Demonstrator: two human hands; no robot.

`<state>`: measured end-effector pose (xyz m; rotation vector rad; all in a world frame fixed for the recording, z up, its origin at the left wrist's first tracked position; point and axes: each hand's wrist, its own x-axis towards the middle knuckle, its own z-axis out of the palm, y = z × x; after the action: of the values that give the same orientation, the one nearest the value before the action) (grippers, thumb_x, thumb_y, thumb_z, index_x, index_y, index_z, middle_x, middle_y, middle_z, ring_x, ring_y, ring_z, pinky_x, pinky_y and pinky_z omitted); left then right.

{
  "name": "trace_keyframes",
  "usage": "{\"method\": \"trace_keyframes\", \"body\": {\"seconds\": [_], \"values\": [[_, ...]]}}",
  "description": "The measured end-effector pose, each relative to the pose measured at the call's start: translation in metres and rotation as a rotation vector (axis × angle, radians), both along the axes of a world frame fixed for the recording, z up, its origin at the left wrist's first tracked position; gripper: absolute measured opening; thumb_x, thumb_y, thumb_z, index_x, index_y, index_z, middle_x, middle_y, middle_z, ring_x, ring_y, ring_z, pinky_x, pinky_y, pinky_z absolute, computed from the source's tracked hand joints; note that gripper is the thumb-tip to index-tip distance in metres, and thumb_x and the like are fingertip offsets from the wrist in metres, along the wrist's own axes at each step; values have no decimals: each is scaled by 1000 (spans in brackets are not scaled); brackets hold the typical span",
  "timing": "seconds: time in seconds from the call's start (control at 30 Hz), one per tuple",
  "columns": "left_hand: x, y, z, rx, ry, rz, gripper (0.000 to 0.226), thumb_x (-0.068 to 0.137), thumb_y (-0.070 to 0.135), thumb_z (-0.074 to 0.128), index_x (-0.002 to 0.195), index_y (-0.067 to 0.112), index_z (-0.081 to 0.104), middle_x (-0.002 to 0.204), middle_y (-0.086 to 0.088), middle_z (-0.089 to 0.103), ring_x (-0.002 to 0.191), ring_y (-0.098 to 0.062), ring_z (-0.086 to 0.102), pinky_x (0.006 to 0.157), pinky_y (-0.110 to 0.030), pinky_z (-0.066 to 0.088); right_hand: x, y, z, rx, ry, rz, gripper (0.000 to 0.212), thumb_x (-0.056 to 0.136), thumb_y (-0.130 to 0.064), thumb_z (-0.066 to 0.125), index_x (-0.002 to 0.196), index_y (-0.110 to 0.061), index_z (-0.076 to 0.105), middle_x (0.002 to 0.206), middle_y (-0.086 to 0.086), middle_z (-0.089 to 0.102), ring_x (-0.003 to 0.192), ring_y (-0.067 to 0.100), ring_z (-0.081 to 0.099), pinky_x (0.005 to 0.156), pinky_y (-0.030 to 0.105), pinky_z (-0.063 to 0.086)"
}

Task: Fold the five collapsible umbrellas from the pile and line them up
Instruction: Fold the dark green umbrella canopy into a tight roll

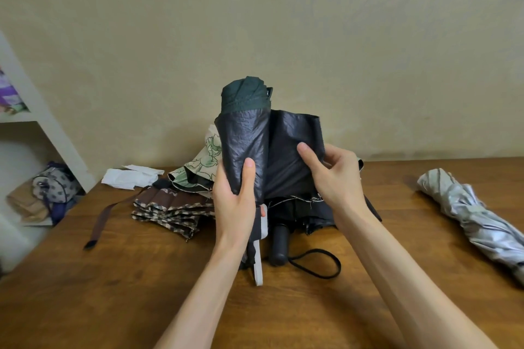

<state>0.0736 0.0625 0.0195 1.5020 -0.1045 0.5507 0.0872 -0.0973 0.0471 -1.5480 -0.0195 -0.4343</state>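
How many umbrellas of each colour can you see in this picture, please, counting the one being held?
Dark green umbrella: 1
Silver umbrella: 1
Brown checked umbrella: 1
Cream floral umbrella: 1
Black umbrella: 1
Total: 5

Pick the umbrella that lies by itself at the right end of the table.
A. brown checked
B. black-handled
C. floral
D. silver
D: the silver umbrella lies rolled and alone at the right of the table, apart from the pile and the held dark umbrella.
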Motion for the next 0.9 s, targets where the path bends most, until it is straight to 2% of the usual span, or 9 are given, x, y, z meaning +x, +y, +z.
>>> {"method": "trace_keyframes", "body": {"seconds": [0.13, 0.27, 0.37, 0.47, 0.5, 0.6, 0.7, 0.83, 0.9], "values": [[2, 0, -5, 65, 48, 25, 39, 109, 36, 57, 145, 24, 55, 122, 9, 70, 97, 0, 72, 67, -35, 65, -1, 12, 1, -148, -147, 19, 28, 108, -22, 63, 87, -8, 76, 77, 18, 73, 70, 13, 65, 63, 31, 48], [-2, -4, -5, 174, 30, 25, 29, 110, 32, 53, 138, 22, 53, 109, 16, 67, 93, 16, 66, 68, -6, 51, -3, 18, 6, -172, -229, 51, 25, 108, -22, 62, 93, -12, 79, 83, 23, 69, 70, 18, 57, 63, 35, 41], [-3, -7, -5, 230, 39, -27, 27, 111, 38, 48, 136, 30, 50, 100, 27, 65, 86, 22, 62, 72, -1, 45, -6, 20, 8, -162, -257, 87, 24, 108, -23, 63, 94, -14, 80, 83, 20, 72, 76, 41, 66, 63, 46, 50], [-4, -8, -5, 267, 68, -31, 29, 111, 48, 40, 138, 42, 47, 115, 37, 59, 107, 29, 54, 89, 1, 39, -7, 18, 8, -237, -260, 17, 16, 103, -24, 70, 91, -17, 79, 77, -5, 74, 71, 22, 68, 66, 43, 56], [-3, -8, -7, 289, 57, -22, 35, 112, 47, 39, 144, 37, 48, 119, 35, 60, 111, 26, 55, 92, -2, 41, -8, 17, 7, -284, -267, -28, 7, 100, -25, 73, 100, -21, 79, 82, -8, 76, 74, 18, 71, 69, 44, 59], [0, -11, -14, 304, 41, 23, 50, 108, 62, 37, 152, 38, 41, 119, 19, 69, 104, -2, 72, 93, -31, 60, -6, 11, 4, -343, -236, -175, 34, 94, -32, 80, 124, -31, 65, 89, -9, 74, 69, 17, 72, 66, 46, 61], [1, -12, -18, 332, -1, 80, 56, 102, 77, 30, 148, 47, 35, 116, 5, 73, 90, -29, 76, 79, -54, 64, -5, 6, 5, -405, -260, -325, 20, 97, -35, 76, 115, -30, 69, 82, -14, 72, 68, 10, 69, 67, 44, 59], [0, -11, -16, 353, -1, 79, 53, 106, 69, 32, 150, 41, 40, 114, 13, 71, 94, -22, 76, 84, -43, 64, -4, 0, 12, -361, -291, -356, 17, 103, -35, 71, 88, -28, 75, 78, -22, 73, 78, 2, 71, 76, 31, 57], [-1, -12, -13, 344, 1, 80, 51, 110, 55, 39, 154, 29, 43, 112, 30, 64, 109, -2, 69, 93, -15, 53, -1, -4, 16, -236, -206, -278, 21, 101, -35, 73, 86, -23, 79, 81, -15, 78, 82, 5, 74, 82, 38, 61]]}}
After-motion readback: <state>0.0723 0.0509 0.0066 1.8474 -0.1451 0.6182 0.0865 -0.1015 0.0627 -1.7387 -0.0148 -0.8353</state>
